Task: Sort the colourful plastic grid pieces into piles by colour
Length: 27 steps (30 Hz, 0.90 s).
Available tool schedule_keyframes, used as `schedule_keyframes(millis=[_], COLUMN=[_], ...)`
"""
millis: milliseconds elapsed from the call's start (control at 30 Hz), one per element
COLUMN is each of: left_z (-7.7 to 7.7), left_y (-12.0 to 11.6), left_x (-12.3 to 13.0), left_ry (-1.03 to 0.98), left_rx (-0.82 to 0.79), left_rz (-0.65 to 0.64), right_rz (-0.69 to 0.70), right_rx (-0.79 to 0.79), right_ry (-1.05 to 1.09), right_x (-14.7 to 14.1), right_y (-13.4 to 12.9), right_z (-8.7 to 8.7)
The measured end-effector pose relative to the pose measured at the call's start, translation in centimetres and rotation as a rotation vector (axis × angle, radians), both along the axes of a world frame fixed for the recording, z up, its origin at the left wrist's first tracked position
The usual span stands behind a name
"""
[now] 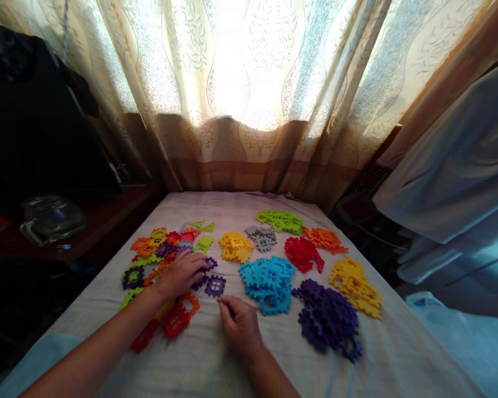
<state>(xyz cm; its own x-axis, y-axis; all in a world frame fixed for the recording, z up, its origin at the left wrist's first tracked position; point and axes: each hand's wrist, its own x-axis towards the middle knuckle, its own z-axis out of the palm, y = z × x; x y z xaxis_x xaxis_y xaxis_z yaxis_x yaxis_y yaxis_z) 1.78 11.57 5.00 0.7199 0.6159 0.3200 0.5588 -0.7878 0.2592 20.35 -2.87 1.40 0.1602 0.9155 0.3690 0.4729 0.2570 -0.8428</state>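
Note:
My left hand (183,275) lies over the mixed heap on the left, palm down with fingers stretched out. Its fingertips touch dark purple pieces at the heap's right edge; what is under the palm is hidden. Beside those fingers a purple window-shaped toy building tile (214,286) lies flat on the sheet. My right hand (239,325) rests just below that tile, its fingers curled together, and nothing shows in them. Red toothed tiles (176,321) and an orange toothed tile (190,303) lie below my left wrist.
Sorted piles stand to the right: blue (269,282), dark purple (330,318), red (302,253), yellow (356,286), orange (324,239), grey (262,237), light orange (234,246) and green (280,221). A curtain (240,143) hangs behind the sheet-covered surface (232,204). A glass jar (52,218) stands left.

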Motion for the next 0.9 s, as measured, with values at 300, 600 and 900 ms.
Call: schedule_keyframes(millis=[300, 600, 900], left_z=[1.3, 1.0, -0.3], left_y=[-2.4, -7.6, -10.4], left_x=[1.4, 2.7, 3.2], left_ry=[-0.489, -0.700, -0.782], left_rx=[-0.243, -0.711, -0.988], left_rz=[0.279, 0.342, 0.330], right_rz=[-0.126, -0.112, -0.078], right_rx=[0.060, -0.038, -0.131], right_ry=[0.071, 0.257, 0.466], right_x=[0.0, -0.2, 0.4], right_y=[0.2, 0.1, -1.4], right_z=[-0.7, 0.2, 1.6])
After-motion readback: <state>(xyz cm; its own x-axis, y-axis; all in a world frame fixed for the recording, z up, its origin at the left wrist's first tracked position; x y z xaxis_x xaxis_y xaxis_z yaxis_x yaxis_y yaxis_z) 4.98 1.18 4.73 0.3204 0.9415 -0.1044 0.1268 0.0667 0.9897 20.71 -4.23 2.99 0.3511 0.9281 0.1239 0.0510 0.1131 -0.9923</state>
